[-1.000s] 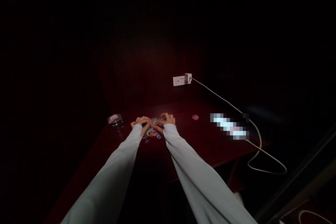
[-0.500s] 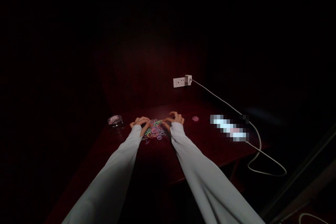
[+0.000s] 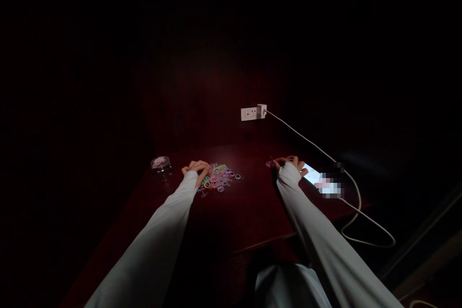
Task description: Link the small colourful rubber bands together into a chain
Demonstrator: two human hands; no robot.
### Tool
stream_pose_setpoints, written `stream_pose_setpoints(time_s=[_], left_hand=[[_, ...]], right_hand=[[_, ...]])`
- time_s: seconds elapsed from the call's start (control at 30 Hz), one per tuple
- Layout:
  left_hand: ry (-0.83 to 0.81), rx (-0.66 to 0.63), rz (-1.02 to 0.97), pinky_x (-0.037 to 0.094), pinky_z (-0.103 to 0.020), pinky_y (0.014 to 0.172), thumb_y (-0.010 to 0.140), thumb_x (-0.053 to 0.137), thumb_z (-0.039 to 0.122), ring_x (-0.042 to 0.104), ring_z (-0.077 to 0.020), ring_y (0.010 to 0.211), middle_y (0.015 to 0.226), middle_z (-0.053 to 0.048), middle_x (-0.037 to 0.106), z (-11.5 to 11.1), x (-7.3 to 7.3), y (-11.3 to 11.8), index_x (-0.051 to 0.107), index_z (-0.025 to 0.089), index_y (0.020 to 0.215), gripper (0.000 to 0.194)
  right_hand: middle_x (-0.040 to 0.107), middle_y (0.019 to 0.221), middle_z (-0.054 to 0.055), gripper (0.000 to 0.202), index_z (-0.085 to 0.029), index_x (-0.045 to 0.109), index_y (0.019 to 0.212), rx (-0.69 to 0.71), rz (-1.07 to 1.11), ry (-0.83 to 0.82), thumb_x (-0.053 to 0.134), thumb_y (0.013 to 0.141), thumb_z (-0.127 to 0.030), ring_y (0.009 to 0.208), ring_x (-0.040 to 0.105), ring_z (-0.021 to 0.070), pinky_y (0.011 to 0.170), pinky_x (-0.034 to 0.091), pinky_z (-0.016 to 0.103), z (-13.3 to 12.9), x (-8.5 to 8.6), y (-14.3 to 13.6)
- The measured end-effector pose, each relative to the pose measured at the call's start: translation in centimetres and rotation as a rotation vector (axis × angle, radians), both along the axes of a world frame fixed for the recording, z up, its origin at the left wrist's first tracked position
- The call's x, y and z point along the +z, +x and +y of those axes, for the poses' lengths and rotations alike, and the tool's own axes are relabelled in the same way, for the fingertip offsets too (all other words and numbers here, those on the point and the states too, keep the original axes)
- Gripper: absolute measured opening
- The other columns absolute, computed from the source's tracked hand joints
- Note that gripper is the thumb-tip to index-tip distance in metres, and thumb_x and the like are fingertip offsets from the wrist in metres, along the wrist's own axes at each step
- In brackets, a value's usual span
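Observation:
A loose pile of small coloured bands (image 3: 219, 177) lies on the dark red table (image 3: 249, 207). My left hand (image 3: 196, 169) rests at the pile's left edge, fingers curled together; what they hold, if anything, is too small to name. Farther right, a small pink cluster of bands (image 3: 269, 164) lies on the table. The fingertips of my right hand (image 3: 289, 165) pinch together beside this cluster, closed on a small pinkish band. Part of my right hand overlaps the lit phone (image 3: 313, 175).
A clear round jar (image 3: 160, 167) with pink items in its lid stands at the left. A white charger (image 3: 262, 110) sits in the wall socket (image 3: 249, 114). Its white cable (image 3: 306, 138) runs to the phone and loops past the table's right edge.
My right hand has moved from the pile's right side rightward to the small pink cluster, near the phone. My left hand stays by the pile. A greenish ring now shows at the pile's right.

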State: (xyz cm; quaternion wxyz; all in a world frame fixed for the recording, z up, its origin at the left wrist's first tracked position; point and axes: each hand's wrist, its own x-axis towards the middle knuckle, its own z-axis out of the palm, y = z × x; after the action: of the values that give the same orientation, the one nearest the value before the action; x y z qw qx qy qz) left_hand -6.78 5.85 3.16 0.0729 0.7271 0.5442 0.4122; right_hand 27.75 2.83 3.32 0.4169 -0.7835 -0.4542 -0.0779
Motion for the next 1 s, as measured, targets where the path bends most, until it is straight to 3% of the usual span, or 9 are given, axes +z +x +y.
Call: stream_pose_setpoints(time_s=[0.1, 0.23, 0.4, 0.5, 0.63, 0.7, 0.87, 1.0], left_hand=[[-0.006, -0.034, 0.006, 0.026, -0.044, 0.099, 0.098, 0.053, 0.031, 0.058, -0.0235, 0.115, 0.111, 0.002, 0.079, 0.0, 0.0, -0.1, 0.07, 0.025, 0.072, 0.032], [0.004, 0.055, -0.028, 0.026, -0.046, 0.098, 0.096, 0.055, 0.026, 0.059, -0.0245, 0.113, 0.106, 0.002, 0.08, 0.1, -0.1, 0.1, 0.067, 0.024, 0.064, 0.034], [0.028, 0.18, -0.1, 0.025, -0.05, 0.1, 0.099, 0.051, 0.033, 0.059, -0.0273, 0.112, 0.105, 0.001, 0.081, 0.1, 0.3, -0.2, 0.071, 0.025, 0.068, 0.038], [0.017, 0.258, -0.202, 0.028, -0.05, 0.102, 0.102, 0.044, 0.036, 0.06, -0.0283, 0.113, 0.104, 0.001, 0.08, 0.2, 0.5, -0.5, 0.071, 0.026, 0.07, 0.043], [-0.039, 0.23, -0.294, 0.035, -0.045, 0.104, 0.103, 0.034, 0.043, 0.064, -0.0266, 0.113, 0.108, 0.001, 0.078, 0.8, 0.2, -0.8, 0.07, 0.027, 0.074, 0.05], [-0.058, 0.157, -0.341, 0.042, -0.042, 0.102, 0.1, 0.033, 0.05, 0.065, -0.0264, 0.113, 0.108, -0.001, 0.077, 1.5, -0.1, -1.0, 0.07, 0.027, 0.075, 0.05], [-0.18, 0.129, -0.58, 0.054, -0.04, 0.088, 0.094, 0.021, 0.066, 0.07, -0.0272, 0.094, 0.103, -0.011, 0.078, 2.9, -1.0, -1.1, 0.068, 0.023, 0.073, 0.067], [-0.254, 0.095, -0.619, 0.055, -0.04, 0.085, 0.09, 0.02, 0.076, 0.071, -0.0301, 0.098, 0.106, -0.014, 0.078, 3.2, -1.6, -1.1, 0.071, 0.021, 0.075, 0.077]], right_hand=[[0.06, 0.127, 0.016, 0.026, -0.025, 0.084, 0.092, 0.002, 0.006, -0.052, 0.066, 0.094, -0.044, 0.118, 0.043, 0.0376, 0.09, 0.03, 0.052, 0.0, 0.0, -0.1], [0.059, 0.126, 0.014, 0.018, -0.026, 0.082, 0.094, -0.012, 0.046, -0.077, 0.073, 0.089, -0.041, 0.116, 0.044, 0.0348, 0.091, 0.031, 0.05, 0.0, 0.4, -0.4], [0.057, 0.124, 0.015, 0.03, -0.023, 0.081, 0.1, -0.054, 0.097, 0.021, 0.057, 0.098, -0.041, 0.115, 0.042, 0.0329, 0.089, 0.028, 0.049, -0.1, 0.9, -1.2], [0.058, 0.127, 0.013, 0.027, -0.025, 0.08, 0.103, -0.022, 0.062, 0.044, 0.057, 0.097, -0.038, 0.117, 0.042, 0.0327, 0.094, 0.027, 0.049, 0.0, 1.1, -2.4], [0.061, 0.127, 0.009, 0.021, -0.028, 0.079, 0.104, 0.205, -0.101, 0.029, 0.061, 0.096, -0.034, 0.115, 0.043, 0.03, 0.098, 0.026, 0.046, 0.2, 1.0, -5.7], [0.063, 0.127, 0.008, 0.019, -0.029, 0.078, 0.104, 0.321, -0.165, 0.052, 0.062, 0.096, -0.034, 0.115, 0.043, 0.0292, 0.1, 0.026, 0.045, 0.1, 0.8, -8.0], [0.062, 0.129, 0.005, 0.017, -0.029, 0.077, 0.107, 0.605, -0.222, 0.089, 0.064, 0.096, -0.032, 0.114, 0.047, 0.0257, 0.1, 0.028, 0.041, 0.0, 0.0, -14.0], [0.065, 0.122, 0.005, 0.018, -0.03, 0.077, 0.108, 0.713, -0.141, 0.11, 0.064, 0.097, -0.029, 0.111, 0.049, 0.0242, 0.097, 0.033, 0.037, 0.5, -0.4, -16.3]])
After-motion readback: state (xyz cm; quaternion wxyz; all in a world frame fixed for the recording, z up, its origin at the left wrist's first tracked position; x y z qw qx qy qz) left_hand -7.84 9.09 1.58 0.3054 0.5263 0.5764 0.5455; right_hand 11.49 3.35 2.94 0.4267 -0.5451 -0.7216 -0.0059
